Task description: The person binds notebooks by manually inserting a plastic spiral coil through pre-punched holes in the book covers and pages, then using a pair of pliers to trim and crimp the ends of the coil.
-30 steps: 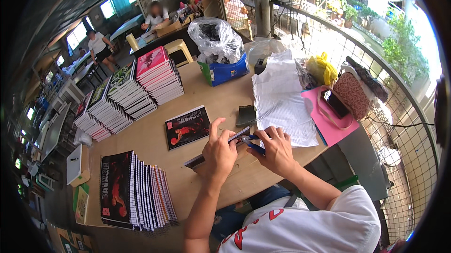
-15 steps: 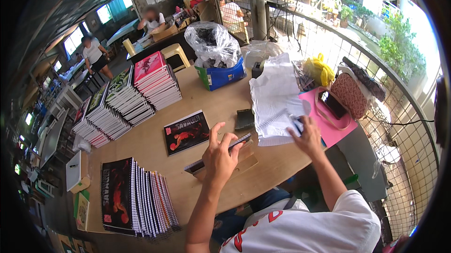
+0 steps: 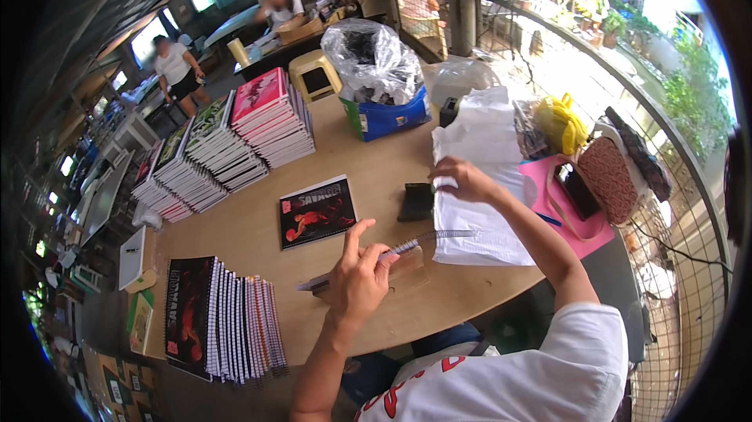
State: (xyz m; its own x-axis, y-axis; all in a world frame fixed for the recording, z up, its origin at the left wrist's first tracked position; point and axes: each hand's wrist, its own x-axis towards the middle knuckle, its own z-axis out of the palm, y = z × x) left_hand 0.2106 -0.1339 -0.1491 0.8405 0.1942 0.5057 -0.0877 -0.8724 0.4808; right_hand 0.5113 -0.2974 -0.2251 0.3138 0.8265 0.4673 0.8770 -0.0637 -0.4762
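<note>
A: Start at the left. What's there?

B: A row of spiral notebooks point(image 3: 223, 320) stands on edge near the desk point(image 3: 368, 179) corner, dark covers facing left. Behind them, more notebook stacks point(image 3: 227, 140) fan out, the farthest topped in pink.

A: And the middle?

B: One dark notebook with a red figure point(image 3: 316, 211) lies flat. Just below it the left hand point(image 3: 360, 277) presses down on the spiral-bound piece point(image 3: 392, 254), index finger lifted, the other fingers curled narrow over the wire coil. It lies on a brown cardboard sheet point(image 3: 399, 273) near the desk's front edge.

A: What has changed there?

B: A second ago both hands were pinched on that spiral piece together. Now only the left one keeps it.

A: So the right?

B: The right hand point(image 3: 462, 179) has swung away to the white sheets point(image 3: 486, 179), fingers closed on the top sheet's edge. A small black block point(image 3: 415, 201) sits just left of them. I'd judge the work has passed from fitting the coil to fetching the next sheet.

A: Further right?

B: A pink mat point(image 3: 556, 218), a phone point(image 3: 576, 191), a woven pouch point(image 3: 615, 179), a yellow bag point(image 3: 560, 120).
</note>
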